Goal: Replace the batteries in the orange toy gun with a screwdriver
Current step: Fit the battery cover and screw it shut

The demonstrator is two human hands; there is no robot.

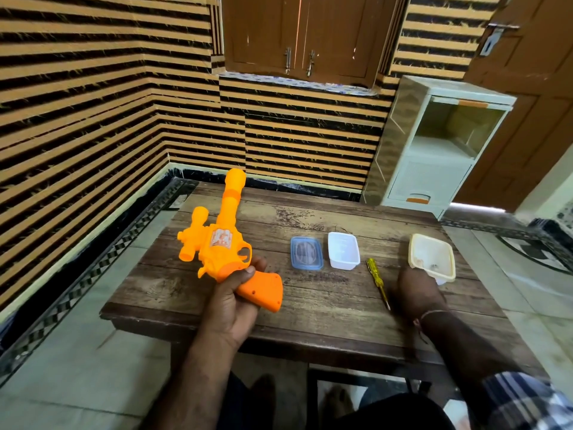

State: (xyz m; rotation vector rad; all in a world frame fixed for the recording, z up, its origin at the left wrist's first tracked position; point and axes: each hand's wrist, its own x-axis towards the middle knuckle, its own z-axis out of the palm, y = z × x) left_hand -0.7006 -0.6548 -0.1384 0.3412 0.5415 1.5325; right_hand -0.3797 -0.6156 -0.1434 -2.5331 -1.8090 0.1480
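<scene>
— Where do we have the orange toy gun (217,243) just now?

— In our left hand (234,297), at the left end of the wooden table (325,308). Our fingers (248,271) are wrapped round the top of the grip, just behind the trigger guard; the butt sticks out to the right of the knuckles, and the barrel points away from us, past the table's far edge.

— And our right hand (417,290)?

— It lies palm down on the table's right part, grasping nothing, the fingers loose and flat as far as we can tell. The screwdriver (377,282) lies on the table just to the left of that hand, apart from it, its yellow handle toward the far edge and its tip toward us.

— What do we count on the table?

— One gun, one screwdriver, two tubs and one lid. The blue-rimmed lid (307,253) lies flat near the table's middle, the white tub (343,250) just to its right, and the cream tub (432,257) near the table's right edge, just beyond our right fingertips. Something small lies in the cream tub; we cannot tell what.
</scene>
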